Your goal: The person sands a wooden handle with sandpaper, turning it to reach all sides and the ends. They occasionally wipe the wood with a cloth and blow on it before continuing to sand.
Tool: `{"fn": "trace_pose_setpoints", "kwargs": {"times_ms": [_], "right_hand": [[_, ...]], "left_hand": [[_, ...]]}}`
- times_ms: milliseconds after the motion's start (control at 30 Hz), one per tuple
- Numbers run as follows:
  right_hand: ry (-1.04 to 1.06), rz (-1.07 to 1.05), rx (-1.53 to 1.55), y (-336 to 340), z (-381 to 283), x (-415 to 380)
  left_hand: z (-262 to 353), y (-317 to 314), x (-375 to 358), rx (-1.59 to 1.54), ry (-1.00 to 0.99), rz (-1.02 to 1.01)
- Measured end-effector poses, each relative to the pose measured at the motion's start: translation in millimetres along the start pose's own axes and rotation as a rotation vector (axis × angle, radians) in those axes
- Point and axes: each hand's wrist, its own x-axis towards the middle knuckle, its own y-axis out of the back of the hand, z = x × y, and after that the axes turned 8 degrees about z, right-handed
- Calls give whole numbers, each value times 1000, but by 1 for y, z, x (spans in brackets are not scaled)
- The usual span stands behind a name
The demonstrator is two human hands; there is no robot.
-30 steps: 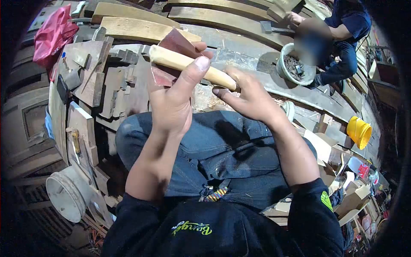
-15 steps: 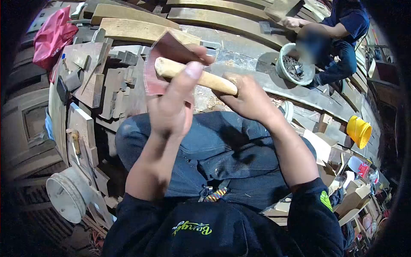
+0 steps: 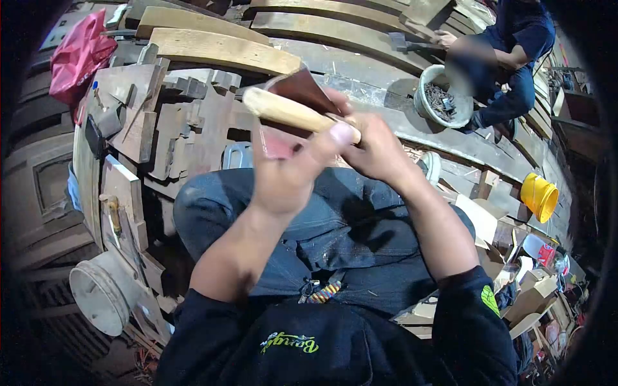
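A pale, rounded wooden handle (image 3: 283, 110) is held up above my lap, slanting down to the right. My right hand (image 3: 378, 149) is closed round its lower right end. A folded sheet of reddish-brown sandpaper (image 3: 301, 90) lies behind and beneath the wood. My left hand (image 3: 286, 180) pinches sandpaper and handle together, its thumb across the wood close to my right hand. The left fingers are mostly hidden behind the sheet.
Across from me a seated person (image 3: 521, 58) works above a pale bucket (image 3: 421, 103) of dark scraps. Wooden boards (image 3: 219, 48) surround me. A pink bag (image 3: 80, 61) and white bucket (image 3: 96, 293) are at left, a yellow container (image 3: 539, 198) at right.
My left hand has slid right along the handle with the sandpaper, toward my right hand, baring the handle's far left end. The other person's hands have shifted slightly.
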Motion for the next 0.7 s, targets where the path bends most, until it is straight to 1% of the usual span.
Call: {"fn": "trace_pose_setpoints", "kwargs": {"times_ms": [67,100,200,233,333,367,400,500,567,600,633,667,700], "right_hand": [[-90,-4,-99,4,-11,2],[-144,-22,-86,3,-13,2],[-192,-27,-87,0,-11,2],[-119,-5,4,-1,-9,3],[-153,5,40,0,-10,1],[-161,35,-21,1,-14,0],[-165,38,-19,0,-13,0],[-141,9,-75,-3,-6,0],[-92,29,-33,-2,-3,1],[-52,49,9,-2,-2,0],[-122,24,-13,1,-9,1],[-127,25,-15,1,-10,0],[-150,22,-45,0,-10,0]], "left_hand": [[12,4,8,-104,94,86],[15,7,12,-130,18,113],[6,3,6,-93,16,137],[2,0,0,1,42,83],[-1,-4,0,14,75,111],[10,-2,4,-49,134,138],[11,0,9,-57,67,189],[12,-3,4,-59,28,172],[-3,-11,-7,125,-57,83],[-4,-7,-7,121,-58,86],[2,-4,-2,42,5,95],[9,-2,2,-36,70,101],[15,-3,6,-53,17,134]]}}
